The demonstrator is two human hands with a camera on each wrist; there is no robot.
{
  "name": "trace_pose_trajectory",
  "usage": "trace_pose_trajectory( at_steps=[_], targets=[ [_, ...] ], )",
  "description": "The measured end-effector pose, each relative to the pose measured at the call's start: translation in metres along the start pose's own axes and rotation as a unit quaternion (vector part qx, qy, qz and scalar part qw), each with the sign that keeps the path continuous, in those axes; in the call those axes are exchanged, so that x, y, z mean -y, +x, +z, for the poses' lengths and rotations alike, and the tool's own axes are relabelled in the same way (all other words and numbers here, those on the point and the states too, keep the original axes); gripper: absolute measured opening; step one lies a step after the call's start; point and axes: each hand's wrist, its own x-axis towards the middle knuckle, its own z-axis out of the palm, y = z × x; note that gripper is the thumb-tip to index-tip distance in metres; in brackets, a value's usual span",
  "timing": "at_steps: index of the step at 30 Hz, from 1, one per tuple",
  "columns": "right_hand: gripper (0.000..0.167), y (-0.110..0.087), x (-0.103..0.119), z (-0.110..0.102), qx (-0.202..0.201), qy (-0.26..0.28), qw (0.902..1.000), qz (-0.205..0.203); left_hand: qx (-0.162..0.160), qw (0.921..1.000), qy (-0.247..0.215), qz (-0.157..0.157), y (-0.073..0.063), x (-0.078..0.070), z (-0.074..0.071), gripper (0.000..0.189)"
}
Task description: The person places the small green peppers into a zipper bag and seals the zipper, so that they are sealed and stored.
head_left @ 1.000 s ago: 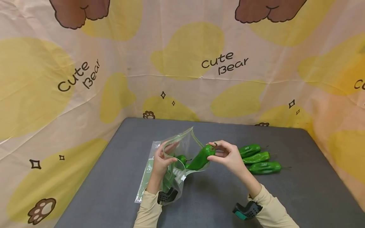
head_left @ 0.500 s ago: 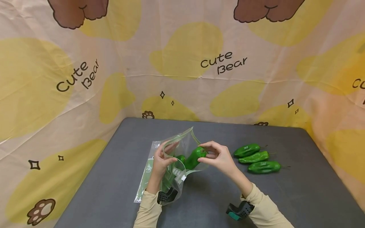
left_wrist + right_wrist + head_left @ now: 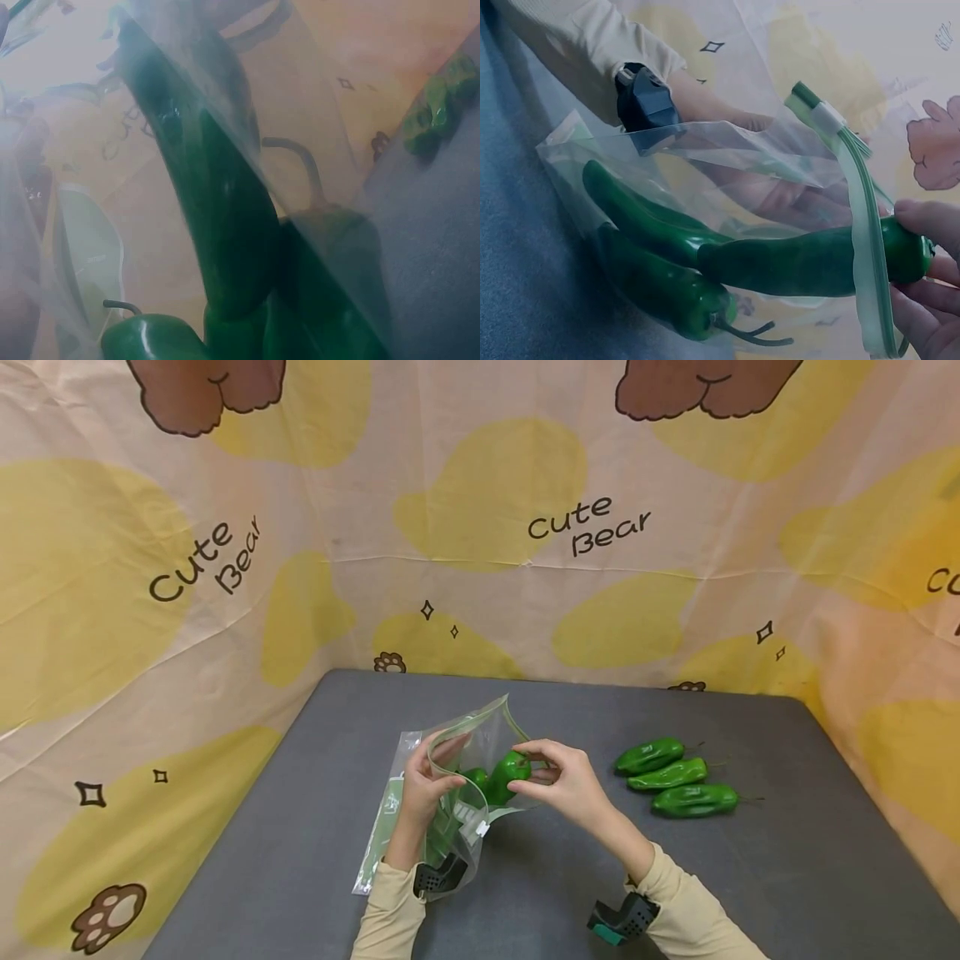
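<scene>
Your left hand [image 3: 429, 787] holds side of clear plastic bag [image 3: 486, 731] with green zip rim, mouth gaping. Your right hand [image 3: 566, 781] pinches stem end of long glossy green pepper [image 3: 506, 778], mostly inside bag, touching bagged peppers [image 3: 664, 296]. Three loose peppers [image 3: 667, 775] on grey table [image 3: 540, 893], off right.

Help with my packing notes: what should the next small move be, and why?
Probably the right grip should ease its pepper deeper into the bag: its tip is inside, its stem end outside, and the left grip holds the bag open.
</scene>
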Motion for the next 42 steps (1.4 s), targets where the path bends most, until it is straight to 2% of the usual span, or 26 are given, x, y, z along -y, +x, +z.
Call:
trace_pose_trajectory(
  at_steps=[9, 17, 24, 33, 38, 42],
  targets=[
    [0.037, 0.0, 0.004, 0.002, -0.003, -0.029, 0.9994, -0.016, 0.0, 0.9999, 0.0, -0.011, -0.001, 0.0, 0.0, 0.055],
    [0.036, 0.0, 0.003, 0.001, 0.003, -0.025, 0.9991, -0.033, 0.008, 0.9998, 0.02, -0.002, 0.0, 0.001, -0.002, 0.056],
    [0.034, -0.002, 0.0, -0.003, -0.007, -0.032, 0.9984, -0.045, 0.008, 0.9999, 0.006, 0.002, 0.0, 0.002, -0.001, 0.057],
    [0.033, -0.006, 0.004, -0.024, -0.027, -0.038, 0.9981, -0.04, 0.01, 0.9999, 0.008, 0.003, 0.001, 0.003, -0.001, 0.057],
    [0.037, -0.013, -0.008, -0.041, -0.034, -0.036, 0.9973, -0.054, 0.012, 0.9999, 0.005, 0.005, 0.001, 0.003, -0.001, 0.057],
    [0.038, -0.018, -0.018, -0.056, -0.041, -0.04, 0.9973, -0.047, 0.012, 0.9999, 0.004, 0.003, 0.0, 0.002, -0.001, 0.057]
  ],
)
